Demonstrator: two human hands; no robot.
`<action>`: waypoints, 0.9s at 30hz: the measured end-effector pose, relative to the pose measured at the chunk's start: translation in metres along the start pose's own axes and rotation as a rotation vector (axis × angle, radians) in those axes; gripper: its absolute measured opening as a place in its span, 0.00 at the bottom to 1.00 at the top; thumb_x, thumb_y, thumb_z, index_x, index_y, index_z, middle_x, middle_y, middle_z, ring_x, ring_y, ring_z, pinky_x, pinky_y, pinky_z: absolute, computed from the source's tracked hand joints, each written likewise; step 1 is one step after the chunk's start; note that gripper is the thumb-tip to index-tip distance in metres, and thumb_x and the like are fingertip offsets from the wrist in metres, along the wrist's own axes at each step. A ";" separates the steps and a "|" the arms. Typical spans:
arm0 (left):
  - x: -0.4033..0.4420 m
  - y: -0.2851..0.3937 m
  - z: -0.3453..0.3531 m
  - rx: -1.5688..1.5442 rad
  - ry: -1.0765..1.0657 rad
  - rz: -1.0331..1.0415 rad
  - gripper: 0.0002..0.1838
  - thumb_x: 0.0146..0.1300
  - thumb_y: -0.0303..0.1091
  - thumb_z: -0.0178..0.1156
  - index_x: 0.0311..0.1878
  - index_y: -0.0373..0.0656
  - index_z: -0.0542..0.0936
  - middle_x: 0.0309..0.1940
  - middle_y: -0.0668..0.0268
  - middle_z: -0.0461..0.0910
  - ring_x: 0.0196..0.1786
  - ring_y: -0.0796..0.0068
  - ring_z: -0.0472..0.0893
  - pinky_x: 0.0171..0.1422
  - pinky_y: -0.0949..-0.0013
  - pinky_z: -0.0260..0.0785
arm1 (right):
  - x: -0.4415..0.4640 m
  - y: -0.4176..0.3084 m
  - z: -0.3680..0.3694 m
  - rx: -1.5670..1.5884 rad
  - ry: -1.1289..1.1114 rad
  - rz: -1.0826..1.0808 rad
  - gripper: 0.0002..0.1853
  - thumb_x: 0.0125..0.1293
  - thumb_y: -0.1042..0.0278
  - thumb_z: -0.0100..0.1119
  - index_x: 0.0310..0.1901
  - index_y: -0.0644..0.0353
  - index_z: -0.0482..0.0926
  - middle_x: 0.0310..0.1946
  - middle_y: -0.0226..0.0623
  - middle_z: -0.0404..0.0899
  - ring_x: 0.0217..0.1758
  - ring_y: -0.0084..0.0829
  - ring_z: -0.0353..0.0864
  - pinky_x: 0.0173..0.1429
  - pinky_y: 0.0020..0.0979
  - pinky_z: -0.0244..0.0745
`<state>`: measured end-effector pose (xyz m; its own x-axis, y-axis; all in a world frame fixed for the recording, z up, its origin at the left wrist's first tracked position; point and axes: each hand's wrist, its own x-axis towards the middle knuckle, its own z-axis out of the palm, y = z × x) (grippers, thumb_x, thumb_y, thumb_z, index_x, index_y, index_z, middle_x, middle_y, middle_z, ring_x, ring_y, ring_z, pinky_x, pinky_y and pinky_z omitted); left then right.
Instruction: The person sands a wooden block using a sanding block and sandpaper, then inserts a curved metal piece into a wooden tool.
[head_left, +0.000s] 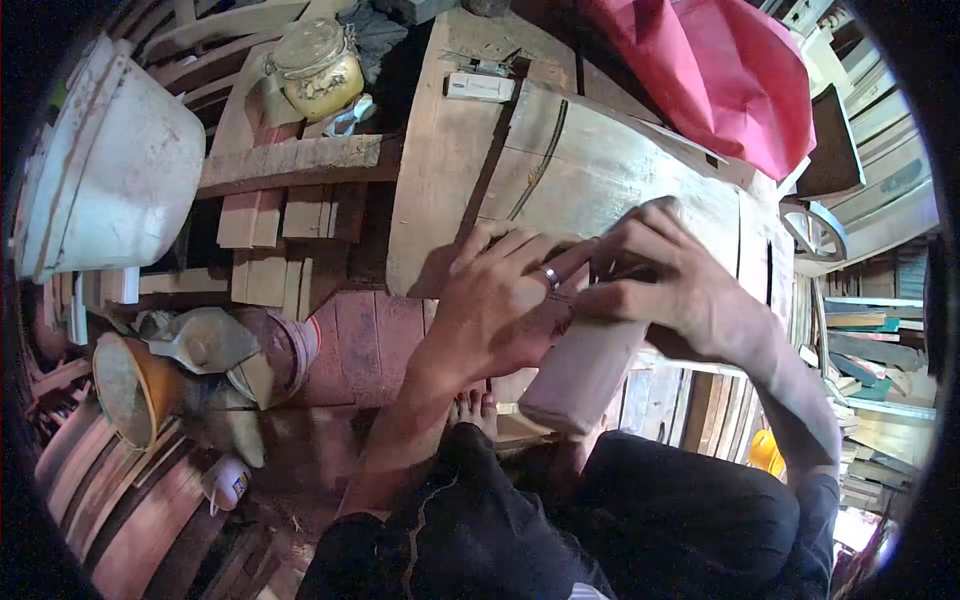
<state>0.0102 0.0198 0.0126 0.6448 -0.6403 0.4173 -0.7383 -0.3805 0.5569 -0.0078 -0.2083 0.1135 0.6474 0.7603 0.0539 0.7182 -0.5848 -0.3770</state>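
Note:
A thick wooden block (585, 375) slants down toward my lap from under my hands. My right hand (665, 270) is wrapped round its upper end, fingers bent. Beside it on the left, my left hand (515, 285), with a ring on one finger, has its fingers curled near the same end; what its fingertips hold, if anything, is hidden. Beyond both hands lies a pale wooden board (620, 150) with a dark curved strip (540, 165) across its left part. A small white box (480, 87) rests near the board's far left corner.
Pink-red cloth (710, 80) covers the far right. A glass jar (320, 75) stands on planks at the upper left, near a large white bucket (135, 160). An orange funnel-like container (135, 390) and a small white bottle (228, 482) are at the lower left.

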 end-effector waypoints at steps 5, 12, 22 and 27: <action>-0.002 -0.006 0.005 -0.055 0.064 0.021 0.31 0.59 0.42 0.67 0.67 0.48 0.82 0.55 0.61 0.83 0.57 0.62 0.82 0.71 0.56 0.66 | -0.007 0.019 -0.010 -0.098 -0.007 0.190 0.27 0.55 0.73 0.70 0.58 0.43 0.82 0.50 0.35 0.75 0.58 0.44 0.73 0.63 0.45 0.69; -0.002 -0.006 0.002 -0.083 0.049 0.031 0.31 0.61 0.43 0.67 0.68 0.45 0.82 0.55 0.61 0.83 0.56 0.62 0.81 0.69 0.56 0.66 | -0.007 0.001 -0.002 -0.013 -0.078 0.100 0.22 0.59 0.70 0.66 0.57 0.43 0.81 0.56 0.37 0.75 0.63 0.46 0.74 0.69 0.50 0.69; -0.003 -0.012 0.006 -0.080 0.020 0.049 0.33 0.58 0.43 0.69 0.68 0.44 0.82 0.55 0.61 0.83 0.55 0.62 0.82 0.67 0.55 0.67 | -0.005 -0.006 0.005 -0.130 -0.039 0.058 0.25 0.57 0.66 0.72 0.57 0.37 0.81 0.51 0.35 0.74 0.61 0.44 0.74 0.65 0.48 0.72; -0.002 -0.009 0.003 -0.097 0.096 0.050 0.34 0.59 0.48 0.68 0.69 0.45 0.81 0.55 0.61 0.83 0.55 0.61 0.82 0.69 0.55 0.66 | -0.003 0.012 -0.004 -0.108 0.060 0.164 0.27 0.48 0.73 0.74 0.54 0.48 0.84 0.47 0.36 0.76 0.53 0.41 0.77 0.59 0.43 0.71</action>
<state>0.0151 0.0222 0.0043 0.6273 -0.5880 0.5106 -0.7502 -0.2805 0.5987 -0.0002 -0.2186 0.1123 0.7696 0.6360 0.0563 0.6230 -0.7287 -0.2846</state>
